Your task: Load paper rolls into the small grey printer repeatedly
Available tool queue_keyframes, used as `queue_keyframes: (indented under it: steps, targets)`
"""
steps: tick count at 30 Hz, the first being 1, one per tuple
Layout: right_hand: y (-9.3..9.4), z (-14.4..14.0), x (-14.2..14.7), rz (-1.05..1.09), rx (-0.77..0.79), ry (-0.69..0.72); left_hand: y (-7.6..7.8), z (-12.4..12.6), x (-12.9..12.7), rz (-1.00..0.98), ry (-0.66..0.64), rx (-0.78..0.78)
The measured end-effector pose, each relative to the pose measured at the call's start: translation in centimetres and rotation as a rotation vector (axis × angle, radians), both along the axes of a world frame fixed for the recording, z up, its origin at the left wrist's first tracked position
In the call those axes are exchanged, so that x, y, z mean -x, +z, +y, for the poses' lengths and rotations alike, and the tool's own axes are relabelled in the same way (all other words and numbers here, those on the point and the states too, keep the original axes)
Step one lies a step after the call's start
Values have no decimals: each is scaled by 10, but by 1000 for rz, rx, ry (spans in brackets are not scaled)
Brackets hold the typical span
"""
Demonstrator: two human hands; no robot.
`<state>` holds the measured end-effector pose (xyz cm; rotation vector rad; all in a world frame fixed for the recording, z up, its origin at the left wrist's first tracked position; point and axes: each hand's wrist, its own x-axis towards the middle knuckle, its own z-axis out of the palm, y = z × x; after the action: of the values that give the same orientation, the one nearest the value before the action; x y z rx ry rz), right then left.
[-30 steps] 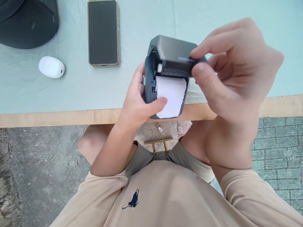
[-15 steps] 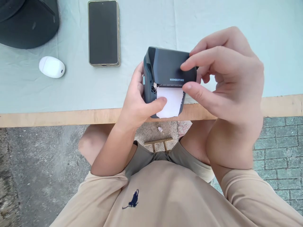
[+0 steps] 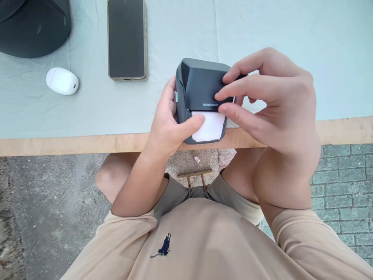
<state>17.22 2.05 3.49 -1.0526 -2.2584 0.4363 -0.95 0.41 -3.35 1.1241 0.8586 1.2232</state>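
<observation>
Lid (image 3: 201, 85) of the printer (image 3: 182, 109), raised one second ago, is now down, so it seems closed. Left hand (image 3: 166, 126) grips the printer above the table edge (image 3: 72, 144), thumb on paper (image 3: 209, 130); right hand (image 3: 281, 105), fingers loosely spread, touches the lid.

One camera, worn on the head, looks forward and steeply down past the wearer's shirt (image 3: 210, 237), which fills six o'clock at closest range. The left hand (image 3: 169, 124) sits near the dial's centre, the right hand (image 3: 276, 109) between two and three, both close. Farther off, the tabletop (image 3: 262, 27) spans ten to two; paving (image 3: 338, 186) shows beneath, towards four.
</observation>
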Motion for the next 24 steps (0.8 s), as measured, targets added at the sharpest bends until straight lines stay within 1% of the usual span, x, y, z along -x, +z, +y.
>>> queue_keyframes:
  steps: [3,5,8,11,15,19,21,24]
  targets:
    - [0,-2,0,14,16,-43,0,0,1,-24,-1,-14]
    - [3,-4,1,6,86,-64,1,-1,1,-57,-6,-21]
    - [7,-8,2,3,208,-49,3,-2,-1,-59,0,-20]
    - [9,-10,5,-8,247,-43,2,-1,-1,-56,6,-34]
    - [8,-9,7,-43,235,-60,-1,2,1,-128,-42,-19]
    - [6,-6,6,-53,230,-43,2,0,0,-164,-43,4]
    - [6,-6,6,-40,182,-65,5,0,-2,-204,-43,12]
    - [9,-7,7,51,40,-171,3,2,-4,-246,-13,49]
